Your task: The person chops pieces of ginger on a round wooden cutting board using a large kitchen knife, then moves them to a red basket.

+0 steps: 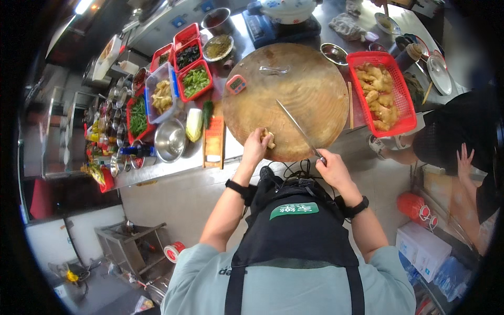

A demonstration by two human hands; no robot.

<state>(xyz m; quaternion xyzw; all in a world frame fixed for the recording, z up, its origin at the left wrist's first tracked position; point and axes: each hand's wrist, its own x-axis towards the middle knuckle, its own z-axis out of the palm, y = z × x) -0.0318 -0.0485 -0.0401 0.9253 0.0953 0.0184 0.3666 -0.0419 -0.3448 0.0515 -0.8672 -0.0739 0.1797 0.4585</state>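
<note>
My left hand (258,143) holds a knobbly piece of ginger root (269,140) down on the round wooden chopping block (315,78), near its front edge. In my right hand (332,167) is the handle of a knife (297,128). Its long blade lies slanted over the block, tip pointing away and to the left, apart from the ginger. Farther back on the block are a red digital timer (236,84) and a small clear plastic item (274,69) that I cannot make out exactly.
Right of the block, a red plastic basket (409,114) holds pale yellow raw poultry. To the left stand a steel bowl (170,140), a napa cabbage (194,125), an orange grater (214,136) and a clear tub of ginger (161,96). Another person's hand (465,159) shows at right.
</note>
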